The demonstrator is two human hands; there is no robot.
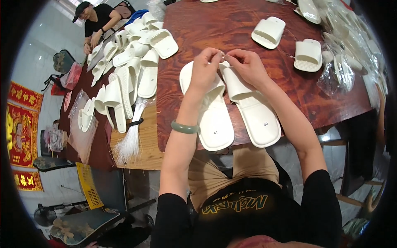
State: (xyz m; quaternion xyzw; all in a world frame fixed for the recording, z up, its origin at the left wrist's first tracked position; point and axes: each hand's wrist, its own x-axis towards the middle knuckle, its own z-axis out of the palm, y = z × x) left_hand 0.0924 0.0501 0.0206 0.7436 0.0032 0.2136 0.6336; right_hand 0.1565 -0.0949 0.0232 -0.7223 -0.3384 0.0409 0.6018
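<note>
Both hands, the left hand (205, 68) and right hand (245, 66), pinch closed together at twelve o'clock of a white slipper pair (229, 109) lying side by side on the wooden counter (248, 25), apparently so the toes can be joined, with a plastic tie bundle (130, 140) at nine o'clock.

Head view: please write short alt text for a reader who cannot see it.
Seen from above, a person's left hand and right hand meet at the straps of a pair of white slippers on a dark wooden table. More white slippers are heaped to the left, near another seated person.
</note>
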